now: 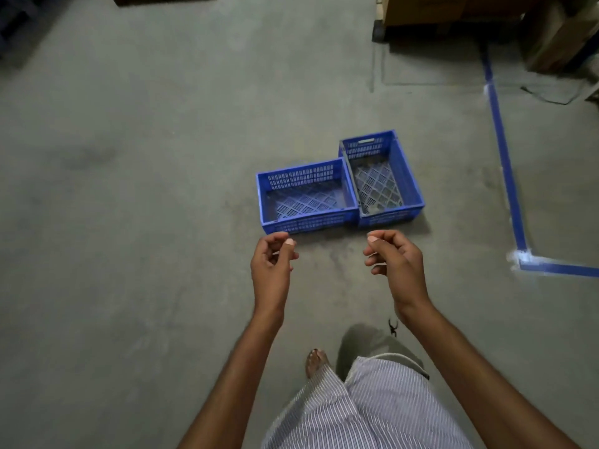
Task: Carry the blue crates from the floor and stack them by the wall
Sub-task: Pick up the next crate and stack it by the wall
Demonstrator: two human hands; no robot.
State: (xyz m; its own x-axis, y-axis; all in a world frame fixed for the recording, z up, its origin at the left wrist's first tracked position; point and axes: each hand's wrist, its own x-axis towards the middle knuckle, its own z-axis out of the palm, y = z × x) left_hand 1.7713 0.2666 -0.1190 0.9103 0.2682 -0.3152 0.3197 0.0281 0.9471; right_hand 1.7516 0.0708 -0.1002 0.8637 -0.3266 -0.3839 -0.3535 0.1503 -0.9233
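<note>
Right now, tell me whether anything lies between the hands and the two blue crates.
Nothing visible does. Only bare concrete floor separates the left hand and right hand from the left crate and right crate, which sit side by side, both empty.

Grey, scuffed concrete floor (146,189). On it, side by side and touching: a low blue perforated plastic crate (304,218) and a taller blue perforated plastic crate (406,176). Rightward, blue tape lines (505,163) meeting at a corner.
</note>
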